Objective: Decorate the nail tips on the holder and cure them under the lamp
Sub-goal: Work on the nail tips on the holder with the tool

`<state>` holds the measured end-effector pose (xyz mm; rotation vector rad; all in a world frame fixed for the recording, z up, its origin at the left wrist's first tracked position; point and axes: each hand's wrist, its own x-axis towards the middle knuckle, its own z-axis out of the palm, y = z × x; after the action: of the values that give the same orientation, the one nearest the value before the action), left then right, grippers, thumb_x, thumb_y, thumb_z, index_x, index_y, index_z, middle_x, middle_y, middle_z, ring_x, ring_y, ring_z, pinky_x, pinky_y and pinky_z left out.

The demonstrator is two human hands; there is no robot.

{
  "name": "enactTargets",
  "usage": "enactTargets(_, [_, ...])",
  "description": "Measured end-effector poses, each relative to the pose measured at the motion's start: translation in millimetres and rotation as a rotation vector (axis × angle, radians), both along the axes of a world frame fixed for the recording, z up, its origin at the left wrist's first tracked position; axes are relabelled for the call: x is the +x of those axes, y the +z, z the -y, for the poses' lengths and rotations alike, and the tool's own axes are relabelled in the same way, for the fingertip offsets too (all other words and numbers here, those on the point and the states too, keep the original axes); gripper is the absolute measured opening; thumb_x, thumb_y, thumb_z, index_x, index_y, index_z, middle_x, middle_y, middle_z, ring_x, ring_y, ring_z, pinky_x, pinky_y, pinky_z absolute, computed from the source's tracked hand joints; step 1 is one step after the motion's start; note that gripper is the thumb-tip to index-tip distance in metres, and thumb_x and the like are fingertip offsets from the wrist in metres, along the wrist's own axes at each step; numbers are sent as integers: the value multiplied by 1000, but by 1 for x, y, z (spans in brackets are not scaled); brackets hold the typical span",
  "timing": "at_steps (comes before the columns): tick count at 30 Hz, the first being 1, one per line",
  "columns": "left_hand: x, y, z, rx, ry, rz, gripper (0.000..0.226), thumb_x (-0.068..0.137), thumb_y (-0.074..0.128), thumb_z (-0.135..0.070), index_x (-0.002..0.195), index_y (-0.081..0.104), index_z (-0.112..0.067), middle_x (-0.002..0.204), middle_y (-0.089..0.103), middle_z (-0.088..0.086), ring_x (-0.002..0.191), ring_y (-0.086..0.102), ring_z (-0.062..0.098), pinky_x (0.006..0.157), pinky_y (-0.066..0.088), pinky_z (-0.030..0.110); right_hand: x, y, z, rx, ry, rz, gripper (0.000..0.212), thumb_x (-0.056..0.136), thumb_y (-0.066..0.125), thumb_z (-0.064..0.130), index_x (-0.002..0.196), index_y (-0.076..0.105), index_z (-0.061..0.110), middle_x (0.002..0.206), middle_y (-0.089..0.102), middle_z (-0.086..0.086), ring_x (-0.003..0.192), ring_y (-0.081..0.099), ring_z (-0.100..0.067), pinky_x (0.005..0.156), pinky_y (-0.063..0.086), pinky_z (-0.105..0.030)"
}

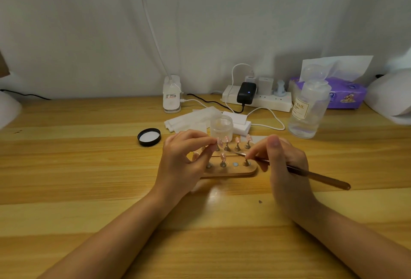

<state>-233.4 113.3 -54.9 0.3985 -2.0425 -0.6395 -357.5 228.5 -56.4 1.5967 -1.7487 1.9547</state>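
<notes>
1. Wooden holder (241,173) on worktop (89,167), centre, carrying pink nail tips (226,139) on small metal stands.
2. Left hand (181,163): fingers pinch a back-row tip.
3. Right hand (283,163): fingers clamped on thin tool (320,177), point over the holder.
4. Behind: open jar (221,125), black lid (149,137), clear bottle (308,109).

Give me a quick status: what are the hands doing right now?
Left hand pinches a nail tip on the holder. Right hand grips a brush, tip over the holder. Open jar just behind; nothing blocking.
</notes>
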Motion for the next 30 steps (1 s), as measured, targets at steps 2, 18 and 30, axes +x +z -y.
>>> enactTargets(2, [0, 1, 0, 21, -24, -27, 16, 75, 71, -4, 90, 73, -10, 86, 68, 2, 83, 61, 18, 77, 44, 56, -1, 1, -1, 32, -5, 17, 46, 87, 27, 65, 73, 57, 34, 61, 58, 11, 58, 52, -5, 60, 38, -30])
enactTargets(18, [1, 2, 1, 103, -78, -68, 16, 73, 69, -18, 88, 70, -19, 82, 68, -11, 81, 64, 6, 78, 48, 52, -3, -3, 3, -2, -64, -437, 47, 96, 36, 41, 76, 66, 11, 75, 57, 15, 70, 52, -3, 74, 40, -26])
enactTargets(30, [2, 3, -1, 115, -60, -52, 18, 72, 70, -16, 89, 69, -21, 80, 65, -11, 80, 61, 9, 78, 48, 52, -4, -5, 4, -32, -62, -321, 46, 99, 22, 42, 79, 60, 25, 74, 52, 20, 76, 49, 10, 79, 37, -17])
